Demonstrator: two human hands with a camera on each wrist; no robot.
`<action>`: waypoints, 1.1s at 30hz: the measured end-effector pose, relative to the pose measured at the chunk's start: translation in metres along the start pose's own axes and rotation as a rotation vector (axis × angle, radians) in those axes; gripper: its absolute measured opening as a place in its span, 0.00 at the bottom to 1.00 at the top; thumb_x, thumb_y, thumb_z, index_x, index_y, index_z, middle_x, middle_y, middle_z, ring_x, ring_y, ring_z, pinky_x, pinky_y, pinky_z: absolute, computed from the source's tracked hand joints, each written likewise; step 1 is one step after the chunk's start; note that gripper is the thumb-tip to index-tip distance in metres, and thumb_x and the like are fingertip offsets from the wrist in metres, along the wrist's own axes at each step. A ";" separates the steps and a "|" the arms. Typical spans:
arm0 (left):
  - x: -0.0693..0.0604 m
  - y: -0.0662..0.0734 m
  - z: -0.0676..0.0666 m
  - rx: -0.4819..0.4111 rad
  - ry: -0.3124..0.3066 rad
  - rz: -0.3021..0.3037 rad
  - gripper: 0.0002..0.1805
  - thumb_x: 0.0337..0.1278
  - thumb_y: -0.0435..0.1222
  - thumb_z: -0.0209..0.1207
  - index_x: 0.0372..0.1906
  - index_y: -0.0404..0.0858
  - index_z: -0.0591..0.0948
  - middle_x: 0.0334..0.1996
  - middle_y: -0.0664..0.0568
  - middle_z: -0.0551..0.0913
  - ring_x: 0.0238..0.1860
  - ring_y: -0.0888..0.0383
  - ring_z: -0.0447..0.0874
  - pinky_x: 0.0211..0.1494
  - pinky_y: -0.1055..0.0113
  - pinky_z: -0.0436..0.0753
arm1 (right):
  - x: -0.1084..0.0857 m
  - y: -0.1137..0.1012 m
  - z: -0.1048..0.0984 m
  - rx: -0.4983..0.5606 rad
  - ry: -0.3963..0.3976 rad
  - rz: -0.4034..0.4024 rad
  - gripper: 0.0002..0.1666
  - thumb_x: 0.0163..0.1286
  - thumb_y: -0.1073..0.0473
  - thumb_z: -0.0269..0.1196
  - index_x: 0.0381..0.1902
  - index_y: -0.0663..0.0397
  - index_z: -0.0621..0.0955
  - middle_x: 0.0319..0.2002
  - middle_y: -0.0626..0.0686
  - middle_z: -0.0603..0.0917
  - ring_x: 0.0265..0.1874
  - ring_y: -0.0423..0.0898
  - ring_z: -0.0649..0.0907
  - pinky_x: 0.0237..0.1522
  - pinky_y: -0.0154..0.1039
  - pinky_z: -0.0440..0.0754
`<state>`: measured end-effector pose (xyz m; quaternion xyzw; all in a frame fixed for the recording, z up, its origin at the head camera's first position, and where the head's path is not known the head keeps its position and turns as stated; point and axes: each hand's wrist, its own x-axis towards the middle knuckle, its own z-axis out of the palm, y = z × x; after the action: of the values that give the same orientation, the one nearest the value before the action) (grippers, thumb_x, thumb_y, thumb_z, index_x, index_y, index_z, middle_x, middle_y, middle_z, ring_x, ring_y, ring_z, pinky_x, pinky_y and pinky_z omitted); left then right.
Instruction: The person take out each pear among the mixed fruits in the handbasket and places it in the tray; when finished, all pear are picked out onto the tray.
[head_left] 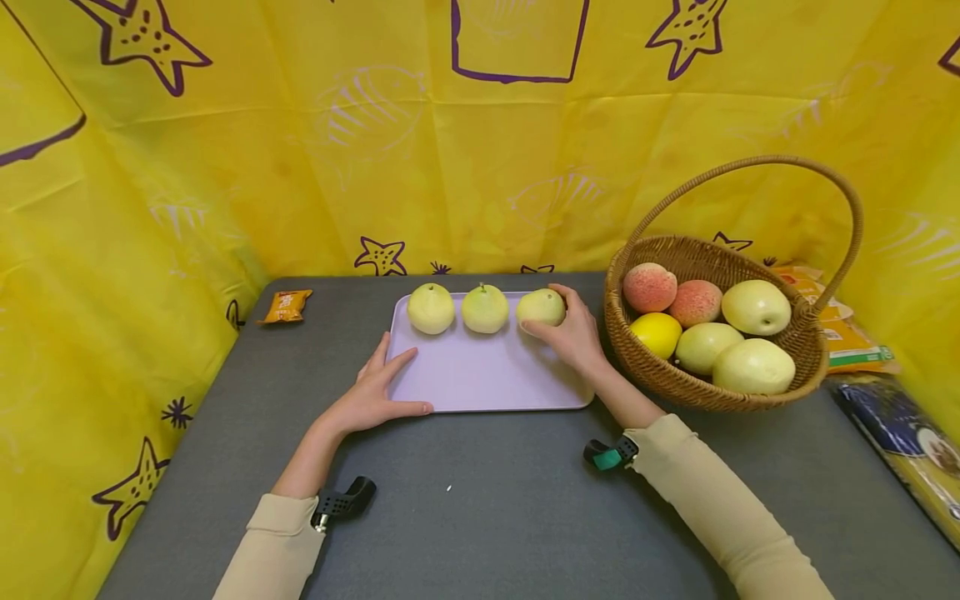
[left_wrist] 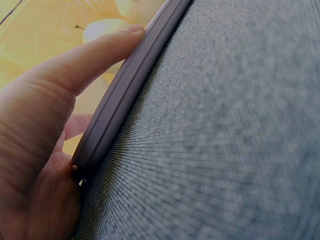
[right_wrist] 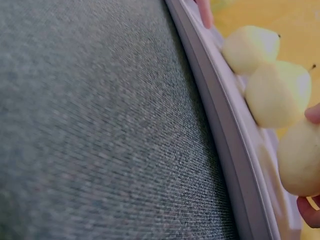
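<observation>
A pale lilac tray [head_left: 480, 379] lies on the dark grey table, with three pale yellow-green pears along its far side. The left pear [head_left: 431, 309] and middle pear [head_left: 484, 309] stand with short stems up. My right hand [head_left: 573, 333] holds the right pear [head_left: 540, 308] between thumb and fingers at the tray's far right; in the right wrist view this pear [right_wrist: 300, 160] is partly cut off by the frame. My left hand [head_left: 375, 392] rests at the tray's near left corner with fingers spread. In the left wrist view its thumb [left_wrist: 107, 50] touches the tray's rim [left_wrist: 125, 87].
Right of the tray stands a wicker basket [head_left: 622, 354] with a tall handle, holding peaches, a lemon and several pale fruits. Behind and beside it lie an orange packet [head_left: 847, 337] and a dark blue package [head_left: 888, 417]. A small orange packet [head_left: 287, 306] lies far left.
</observation>
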<state>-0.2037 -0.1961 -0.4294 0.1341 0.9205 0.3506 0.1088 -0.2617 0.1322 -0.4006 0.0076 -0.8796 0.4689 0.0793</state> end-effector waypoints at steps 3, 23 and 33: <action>0.000 0.000 0.000 -0.001 0.001 -0.001 0.54 0.44 0.58 0.70 0.75 0.43 0.60 0.77 0.40 0.28 0.73 0.31 0.31 0.65 0.28 0.45 | 0.003 0.002 0.002 0.001 0.014 0.002 0.49 0.54 0.49 0.75 0.70 0.52 0.66 0.64 0.58 0.72 0.59 0.56 0.74 0.58 0.53 0.70; 0.000 0.001 0.000 -0.006 0.004 0.013 0.54 0.44 0.58 0.71 0.75 0.43 0.61 0.77 0.39 0.28 0.73 0.30 0.32 0.65 0.28 0.45 | 0.012 0.014 0.010 0.003 0.088 -0.079 0.45 0.53 0.52 0.76 0.66 0.53 0.68 0.57 0.58 0.74 0.54 0.54 0.75 0.55 0.51 0.71; 0.000 0.000 0.001 -0.007 -0.001 0.009 0.54 0.44 0.58 0.71 0.75 0.43 0.60 0.77 0.40 0.28 0.73 0.30 0.31 0.65 0.28 0.45 | 0.009 0.016 0.009 0.018 0.063 -0.071 0.46 0.55 0.51 0.75 0.67 0.54 0.67 0.58 0.59 0.72 0.56 0.54 0.74 0.57 0.52 0.70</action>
<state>-0.2034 -0.1959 -0.4303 0.1381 0.9185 0.3545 0.1079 -0.2734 0.1341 -0.4177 0.0247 -0.8716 0.4737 0.1236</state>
